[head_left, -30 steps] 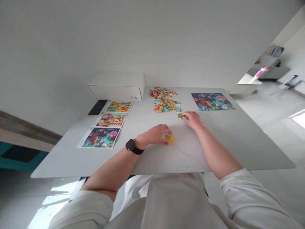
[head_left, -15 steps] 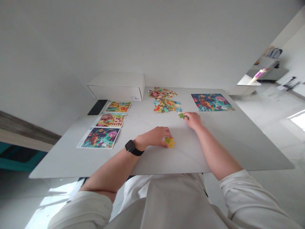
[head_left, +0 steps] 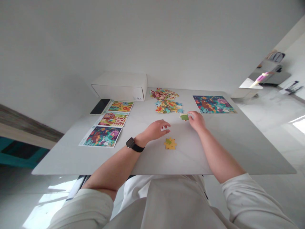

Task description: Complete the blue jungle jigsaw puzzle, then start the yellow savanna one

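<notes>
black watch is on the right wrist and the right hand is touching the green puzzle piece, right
Not quite: the head view shows the black watch on the left wrist, not the right. The rest stands: the right hand is touching the green puzzle piece.

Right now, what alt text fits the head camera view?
The right hand holds a green jigsaw piece on a white table, the left hand hovering beside a yellow piece. Loose pieces and printed picture sheets lie beyond.
</notes>
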`<action>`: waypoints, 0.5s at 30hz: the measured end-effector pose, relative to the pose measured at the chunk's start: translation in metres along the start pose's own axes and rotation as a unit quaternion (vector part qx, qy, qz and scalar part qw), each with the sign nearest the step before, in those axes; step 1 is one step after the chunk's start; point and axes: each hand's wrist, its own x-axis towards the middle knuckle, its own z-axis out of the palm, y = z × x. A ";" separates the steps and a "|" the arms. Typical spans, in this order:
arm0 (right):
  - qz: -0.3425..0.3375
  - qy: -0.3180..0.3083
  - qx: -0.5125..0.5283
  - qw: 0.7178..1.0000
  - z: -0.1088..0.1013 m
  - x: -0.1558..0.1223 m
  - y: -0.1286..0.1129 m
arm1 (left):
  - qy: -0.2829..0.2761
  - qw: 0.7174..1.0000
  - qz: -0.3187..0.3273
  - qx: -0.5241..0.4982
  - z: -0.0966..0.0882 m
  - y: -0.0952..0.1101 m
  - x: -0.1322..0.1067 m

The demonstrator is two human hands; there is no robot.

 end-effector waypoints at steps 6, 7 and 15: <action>-0.010 -0.018 0.000 1.000 0.007 -0.005 -0.002 | 0.090 0.992 -0.083 -0.002 -0.005 -0.030 0.005; -0.012 -0.022 -0.002 1.000 0.009 -0.005 -0.003 | 0.094 0.992 -0.089 0.001 -0.004 -0.034 0.005; 0.028 -0.038 -0.042 0.998 0.015 0.021 -0.008 | 0.086 0.992 -0.090 0.003 0.000 -0.035 0.005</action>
